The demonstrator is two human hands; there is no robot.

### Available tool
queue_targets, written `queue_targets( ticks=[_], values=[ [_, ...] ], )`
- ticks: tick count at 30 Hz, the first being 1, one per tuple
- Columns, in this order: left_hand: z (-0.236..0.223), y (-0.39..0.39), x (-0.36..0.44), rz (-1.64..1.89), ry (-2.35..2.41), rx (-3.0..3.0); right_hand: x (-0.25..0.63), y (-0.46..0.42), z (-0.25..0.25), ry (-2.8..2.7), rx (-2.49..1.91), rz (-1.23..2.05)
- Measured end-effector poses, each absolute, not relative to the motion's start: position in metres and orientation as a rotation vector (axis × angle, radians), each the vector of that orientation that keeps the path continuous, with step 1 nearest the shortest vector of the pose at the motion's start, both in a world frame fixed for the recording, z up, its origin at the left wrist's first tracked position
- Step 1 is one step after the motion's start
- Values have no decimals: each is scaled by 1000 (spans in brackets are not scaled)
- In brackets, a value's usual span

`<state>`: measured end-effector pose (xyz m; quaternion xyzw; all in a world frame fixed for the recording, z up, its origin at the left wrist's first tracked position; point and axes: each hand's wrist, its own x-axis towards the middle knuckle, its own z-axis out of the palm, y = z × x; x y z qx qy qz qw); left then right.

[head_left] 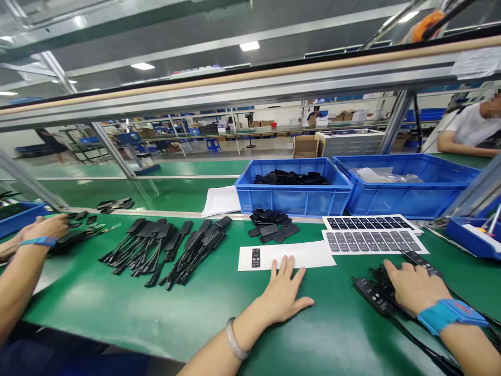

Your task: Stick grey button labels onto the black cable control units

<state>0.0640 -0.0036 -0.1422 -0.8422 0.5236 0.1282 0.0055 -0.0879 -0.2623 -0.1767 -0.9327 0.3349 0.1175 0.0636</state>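
My left hand (pixel 284 292) lies flat and open on the green mat, fingertips touching the near edge of a white backing sheet (pixel 297 256) that carries one black label (pixel 255 257). My right hand (pixel 410 284), with a blue wrist strap (pixel 450 313), rests palm down on a bundle of black corded remote units (pixel 373 295); its fingers curl over them. Two label sheets (pixel 371 235) full of black stickers lie just beyond.
A pile of small black covers (pixel 273 226) sits before a blue bin (pixel 293 190) of the same parts. A second blue bin (pixel 407 188) stands to the right. Rows of black corded parts (pixel 168 248) lie to the left, where a co-worker's hand (pixel 47 228) works. Another person sits at the far right.
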Motion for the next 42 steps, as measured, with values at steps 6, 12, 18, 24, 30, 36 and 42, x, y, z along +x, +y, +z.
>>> queue_targets(
  ticks=[6,12,18,24,30,36,42],
  values=[
    [-158,-6,65,301,1682,-2656,-7,-206,-165,191,-2640,-174],
    [-168,-4,68,263,1798,-2692,85,-120,-150,19,-2544,-174],
    [-173,-4,69,273,1915,-2684,107,-94,-144,104,-2604,-154],
    [-164,-8,65,382,1819,-2680,105,-99,-146,89,-2587,-134],
    [-173,-5,69,323,1906,-2679,94,-95,-145,22,-2627,-195],
    [-168,-4,69,395,1823,-2691,97,-86,-146,150,-2584,-182],
    [-170,-3,71,385,1853,-2679,103,-90,-148,154,-2518,-198]
  ],
)
